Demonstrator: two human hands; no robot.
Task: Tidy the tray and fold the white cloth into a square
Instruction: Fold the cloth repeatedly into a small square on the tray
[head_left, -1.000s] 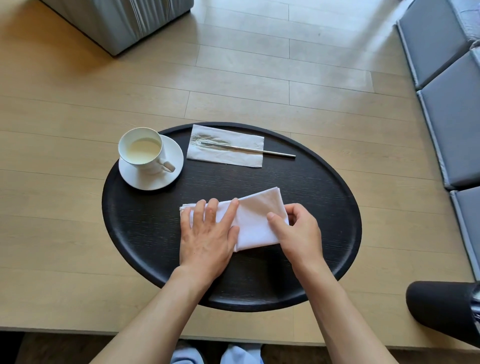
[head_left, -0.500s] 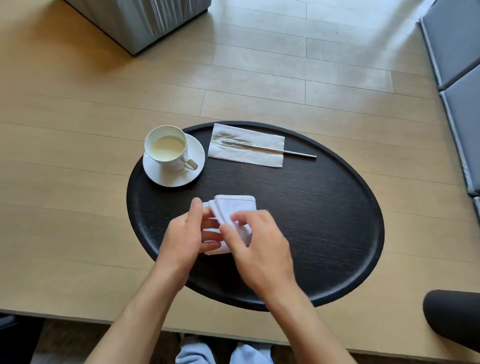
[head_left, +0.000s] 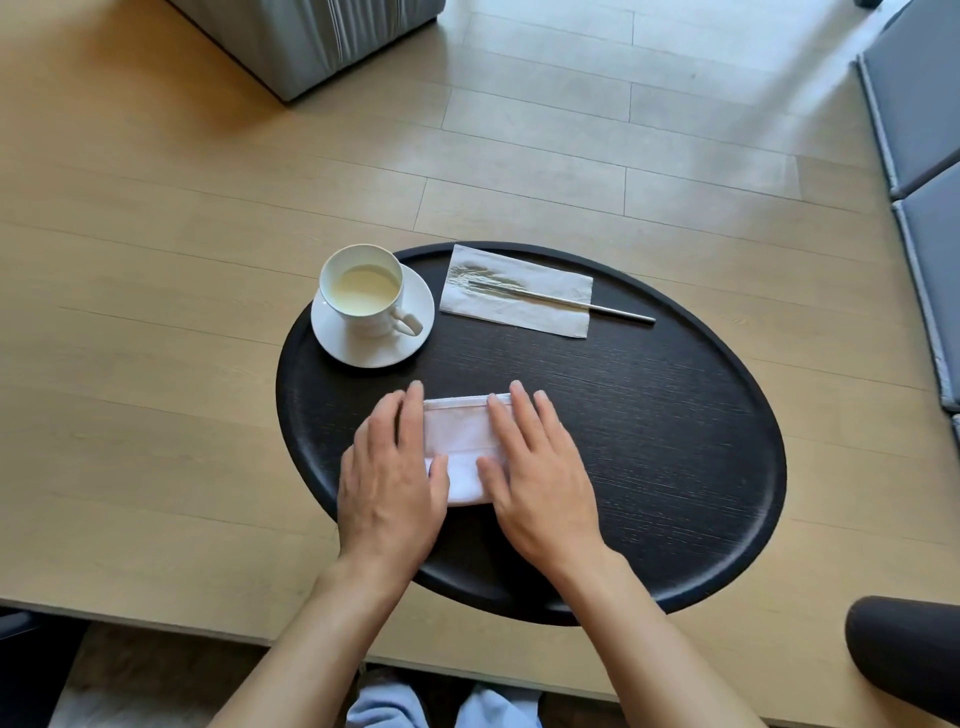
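Note:
A round black tray (head_left: 649, 441) lies on the wooden table. On its near left part rests the white cloth (head_left: 460, 441), folded into a small, roughly square pad. My left hand (head_left: 395, 473) lies flat on the cloth's left edge, fingers spread. My right hand (head_left: 535, 467) presses flat on its right side. Both palms cover the cloth's outer edges, so only the middle strip shows.
A white cup of pale drink (head_left: 363, 291) stands on a saucer (head_left: 371, 332) at the tray's far left. A paper napkin (head_left: 514, 299) with a metal utensil (head_left: 597, 306) on it lies at the far side. Grey cushions (head_left: 919, 130) sit at right, a dark object (head_left: 904, 660) at bottom right.
The cloth went from a long rectangle to a small folded pad. Both hands had lifted and pinched it half a second ago; now they lie flat on it.

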